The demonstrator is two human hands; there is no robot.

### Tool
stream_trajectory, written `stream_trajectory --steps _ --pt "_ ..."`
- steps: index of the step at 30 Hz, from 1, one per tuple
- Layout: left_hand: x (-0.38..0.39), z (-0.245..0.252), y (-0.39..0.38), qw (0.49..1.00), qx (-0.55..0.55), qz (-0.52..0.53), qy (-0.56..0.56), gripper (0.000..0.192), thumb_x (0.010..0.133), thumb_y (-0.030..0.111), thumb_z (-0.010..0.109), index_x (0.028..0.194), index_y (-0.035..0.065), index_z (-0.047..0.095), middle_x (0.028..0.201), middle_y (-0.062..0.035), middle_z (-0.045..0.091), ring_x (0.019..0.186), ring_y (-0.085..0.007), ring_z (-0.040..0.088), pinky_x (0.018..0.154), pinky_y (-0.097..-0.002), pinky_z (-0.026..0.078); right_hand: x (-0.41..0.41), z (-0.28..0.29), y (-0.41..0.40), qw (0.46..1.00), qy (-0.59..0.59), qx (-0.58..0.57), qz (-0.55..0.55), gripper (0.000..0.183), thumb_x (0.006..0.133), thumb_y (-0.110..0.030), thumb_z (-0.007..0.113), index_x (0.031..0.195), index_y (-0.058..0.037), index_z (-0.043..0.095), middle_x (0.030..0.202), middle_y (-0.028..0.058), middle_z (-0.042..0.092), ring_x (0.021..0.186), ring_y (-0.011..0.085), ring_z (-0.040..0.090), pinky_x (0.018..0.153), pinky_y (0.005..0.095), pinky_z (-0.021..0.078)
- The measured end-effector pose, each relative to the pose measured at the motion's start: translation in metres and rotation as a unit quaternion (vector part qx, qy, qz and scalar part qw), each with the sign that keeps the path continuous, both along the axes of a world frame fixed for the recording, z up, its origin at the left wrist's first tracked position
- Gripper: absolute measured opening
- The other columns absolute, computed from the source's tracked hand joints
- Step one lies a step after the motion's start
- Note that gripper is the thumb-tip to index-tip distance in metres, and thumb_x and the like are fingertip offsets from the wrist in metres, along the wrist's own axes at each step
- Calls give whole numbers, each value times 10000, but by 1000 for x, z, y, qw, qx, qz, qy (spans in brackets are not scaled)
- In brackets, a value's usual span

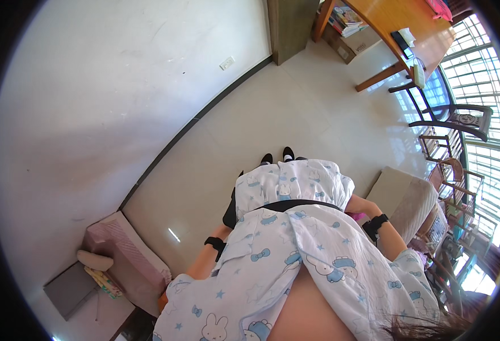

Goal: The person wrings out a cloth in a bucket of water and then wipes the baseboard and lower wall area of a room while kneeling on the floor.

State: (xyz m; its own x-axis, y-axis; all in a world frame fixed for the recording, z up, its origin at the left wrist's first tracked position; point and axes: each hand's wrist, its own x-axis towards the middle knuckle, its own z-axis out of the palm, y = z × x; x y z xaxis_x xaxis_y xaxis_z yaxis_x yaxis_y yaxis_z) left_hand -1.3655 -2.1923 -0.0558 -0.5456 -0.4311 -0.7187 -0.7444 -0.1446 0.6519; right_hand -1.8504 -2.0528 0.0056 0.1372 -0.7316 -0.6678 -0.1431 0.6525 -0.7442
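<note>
A white shirt with blue rabbit, bow and star prints [271,247] covers my body, with a black band [301,204] across the waist. My left hand [358,205] is at the right side of the waist, partly hidden by the shirt, beside something pink [356,216]; its fingers do not show clearly. My right hand [223,232] is mostly hidden behind the shirt at the other side, near a black item [230,215]. Black straps sit on both wrists. My feet in black shoes [288,152] stand on the pale tiled floor [275,106].
A white wall [105,93] with a dark skirting runs along the left. A pink-covered sofa [126,251] stands at lower left, a padded seat [403,200] at right. A wooden table [420,25] with a cardboard box [352,44] beneath, and dark chairs [450,123], stand at upper right.
</note>
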Motion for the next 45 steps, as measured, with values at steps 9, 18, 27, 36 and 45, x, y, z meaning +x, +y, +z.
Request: stream_trajectory --steps 9,18,27,36,45 --pt "28 -15 5 1000 -14 7 2 404 799 296 620 1073 1 587 1030 -146 633 965 -290 592 850 -382 460 15 -12 23 996 -39 46 73 468 785 -222 661 1206 -60 538 1175 101 593 1058 194 539 936 327 405" --pt "33 -41 -13 999 -21 -8 47 392 801 295 617 1045 -11 601 984 -134 655 923 -273 614 828 -379 472 25 -62 52 996 71 -47 26 266 759 -222 639 871 19 637 733 73 661 647 133 557 628 322 474" --pt "8 -29 -107 998 59 -9 -34 327 777 243 639 947 -36 634 870 -121 673 814 -239 645 751 -363 505 20 9 -19 964 138 170 -153 361 820 -350 556 894 -10 651 815 110 656 710 218 589 683 347 463" --pt "-3 -88 -121 981 108 109 -118 269 823 227 583 983 17 636 893 -96 649 745 -189 614 582 -327 503 66 -90 -27 966 232 109 40 452 838 -404 504 996 -5 646 991 228 634 894 363 621 791 398 479" --pt "30 -52 -122 954 120 165 220 302 811 253 604 1007 25 633 925 -24 631 865 -145 571 771 -308 457 75 19 -58 994 94 60 -13 276 778 -186 614 991 -14 651 821 43 670 723 130 594 661 339 507"
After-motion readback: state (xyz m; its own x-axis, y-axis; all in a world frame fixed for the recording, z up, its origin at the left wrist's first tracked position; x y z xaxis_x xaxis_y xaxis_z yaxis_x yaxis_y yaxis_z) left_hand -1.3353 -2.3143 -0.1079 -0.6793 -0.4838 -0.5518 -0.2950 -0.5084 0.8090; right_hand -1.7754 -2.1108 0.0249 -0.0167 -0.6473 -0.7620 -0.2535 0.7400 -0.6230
